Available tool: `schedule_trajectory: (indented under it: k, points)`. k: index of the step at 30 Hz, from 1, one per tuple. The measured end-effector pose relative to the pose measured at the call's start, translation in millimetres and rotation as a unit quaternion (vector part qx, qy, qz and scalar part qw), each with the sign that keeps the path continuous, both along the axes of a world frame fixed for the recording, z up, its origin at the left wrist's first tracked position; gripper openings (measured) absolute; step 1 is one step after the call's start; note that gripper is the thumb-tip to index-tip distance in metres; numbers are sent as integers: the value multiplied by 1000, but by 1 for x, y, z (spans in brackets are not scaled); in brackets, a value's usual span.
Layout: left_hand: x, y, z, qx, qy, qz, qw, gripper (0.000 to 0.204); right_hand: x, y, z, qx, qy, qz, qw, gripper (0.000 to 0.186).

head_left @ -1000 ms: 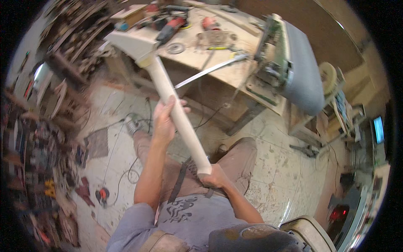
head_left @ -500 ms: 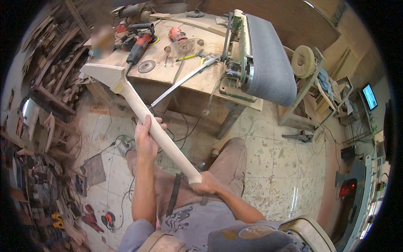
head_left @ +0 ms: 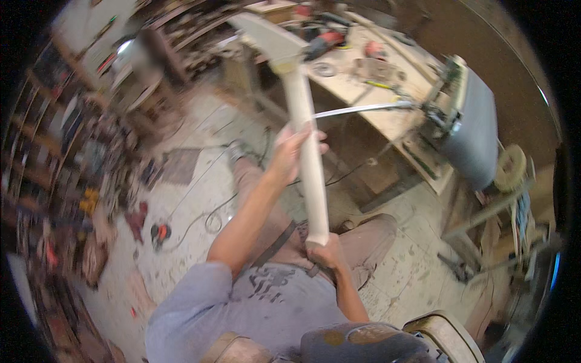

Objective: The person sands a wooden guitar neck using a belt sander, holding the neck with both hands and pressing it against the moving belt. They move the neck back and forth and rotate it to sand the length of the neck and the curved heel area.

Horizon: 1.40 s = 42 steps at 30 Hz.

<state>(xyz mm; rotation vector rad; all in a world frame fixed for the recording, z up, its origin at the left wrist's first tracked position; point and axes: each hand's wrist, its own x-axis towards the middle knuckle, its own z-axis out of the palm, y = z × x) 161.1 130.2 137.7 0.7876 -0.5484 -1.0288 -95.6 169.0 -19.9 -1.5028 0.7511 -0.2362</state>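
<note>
A long pale wooden instrument neck [head_left: 311, 175] slants away from my lap, its broad, flat head [head_left: 269, 39] at the far end. My left hand [head_left: 293, 148] is closed round the middle of the shaft, the thumb on the near side and fingertips showing on the other. Down at the narrow end, just above my lap, my right hand [head_left: 327, 251] grips the butt; part of its fingers is hidden. The neck is off the table, held up by both hands.
Beyond the neck stands a wooden workbench [head_left: 375, 121] with a red-and-black power tool [head_left: 324, 45]. A belt sander [head_left: 469, 130] sits at its right end, a metal bar [head_left: 363, 110] jutting from it. A cord [head_left: 221, 209] and a small orange tool [head_left: 160, 233] lie on the floor.
My view has swung left, blurring the scene. The neck now points more nearly straight ahead and its head is higher. Both hands keep their hold on it.
</note>
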Motion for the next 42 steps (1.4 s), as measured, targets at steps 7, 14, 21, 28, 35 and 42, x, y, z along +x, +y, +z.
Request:
schedule_trajectory:
  k: [7,14,21,28,35,42]
  points:
    - [-12,24,34,-5,-28,7,1000,35,-2,8,5,44,-75,11,996,45]
    - [11,3,22,-16,-14,62,998,37,-12,-7,10,15,-81,-74,994,52]
    - [56,-29,11,50,52,143,987,36,-16,-37,-10,201,-183,-209,939,57]
    - [119,-53,2,77,162,109,978,38,-19,-58,-41,424,-231,-190,855,74]
    - [153,-52,12,130,285,80,946,40,105,-53,114,288,-187,-192,920,108]
    - [142,-29,91,205,391,50,896,40,148,-54,266,-87,-115,-156,977,106]
